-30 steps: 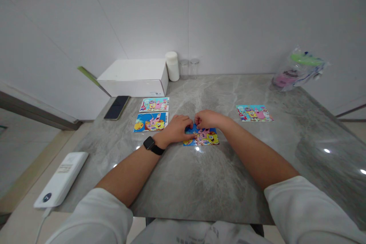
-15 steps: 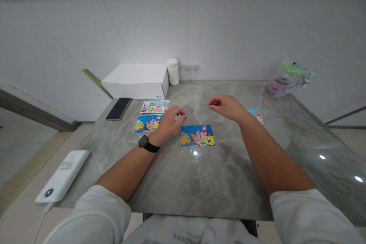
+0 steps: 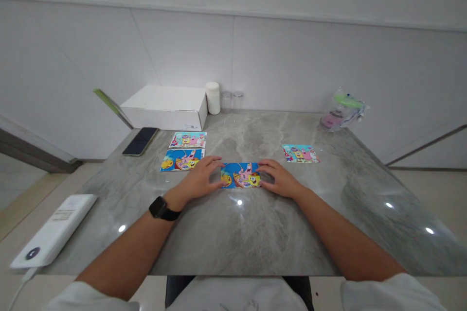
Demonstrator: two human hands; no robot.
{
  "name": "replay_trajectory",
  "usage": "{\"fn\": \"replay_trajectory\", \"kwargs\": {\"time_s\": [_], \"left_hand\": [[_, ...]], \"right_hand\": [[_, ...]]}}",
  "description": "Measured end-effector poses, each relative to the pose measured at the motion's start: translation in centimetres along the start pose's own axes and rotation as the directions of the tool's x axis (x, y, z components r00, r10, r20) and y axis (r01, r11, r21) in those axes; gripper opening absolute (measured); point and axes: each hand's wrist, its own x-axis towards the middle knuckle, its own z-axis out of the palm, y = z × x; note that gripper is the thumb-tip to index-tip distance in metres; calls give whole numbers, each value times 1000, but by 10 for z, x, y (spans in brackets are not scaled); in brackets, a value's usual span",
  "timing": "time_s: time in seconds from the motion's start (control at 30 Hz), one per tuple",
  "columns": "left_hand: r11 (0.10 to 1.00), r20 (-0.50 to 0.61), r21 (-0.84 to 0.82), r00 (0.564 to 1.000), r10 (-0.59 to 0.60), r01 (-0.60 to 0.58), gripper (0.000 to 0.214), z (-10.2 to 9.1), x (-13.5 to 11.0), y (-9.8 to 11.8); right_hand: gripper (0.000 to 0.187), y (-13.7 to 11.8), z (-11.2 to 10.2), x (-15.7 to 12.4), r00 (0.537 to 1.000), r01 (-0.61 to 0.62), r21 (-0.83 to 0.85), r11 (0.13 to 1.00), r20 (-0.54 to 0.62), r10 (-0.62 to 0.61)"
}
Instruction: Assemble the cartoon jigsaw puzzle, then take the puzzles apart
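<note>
A small blue cartoon picture card (image 3: 241,175) lies flat in the middle of the grey marble table (image 3: 255,233). My left hand (image 3: 199,182), with a black watch on its wrist, rests on the table with fingers spread, fingertips touching the card's left edge. My right hand (image 3: 280,178) lies flat on the other side, its fingers stretched out against the card's right edge. Neither hand holds anything. Two more cartoon cards (image 3: 181,159) lie left of my left hand, one behind the other. Another card (image 3: 301,153) lies to the right, behind my right hand.
A white box (image 3: 166,106), a white jar (image 3: 213,97) and two clear jars (image 3: 232,100) stand at the back by the wall. A black phone (image 3: 140,140) lies at the left. A white power bank (image 3: 53,231) lies at the near left corner. A plastic bag (image 3: 341,113) lies back right.
Both hands were lifted and pinched above the table half a second ago; they have come down and now lie flat against the card's two short edges. The camera has tilted up a little.
</note>
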Motion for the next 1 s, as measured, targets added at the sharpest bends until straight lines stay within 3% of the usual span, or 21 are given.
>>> {"fn": "replay_trajectory", "kwargs": {"time_s": [0.13,0.33,0.67,0.87,1.0], "left_hand": [[996,85,23,993,84,-86,57,7,-5,-5],[994,150,49,984,93,-101,49,4,-2,-9],[999,155,20,987,44,-48,40,7,-2,-18],[1000,137,27,991,4,-7,59,11,0,-18],[1000,129,10,992,1,-3,50,15,-1,-21]], "right_hand": [[53,7,3,-2,999,13,-10,1000,29,-13],[55,12,-1,-3,996,34,-11,999,87,-33],[51,16,2,1,997,-3,11,1000,81,2],[53,15,2,1,996,-14,7,1000,89,14],[51,11,1,-1,996,-19,0,1000,87,19]]}}
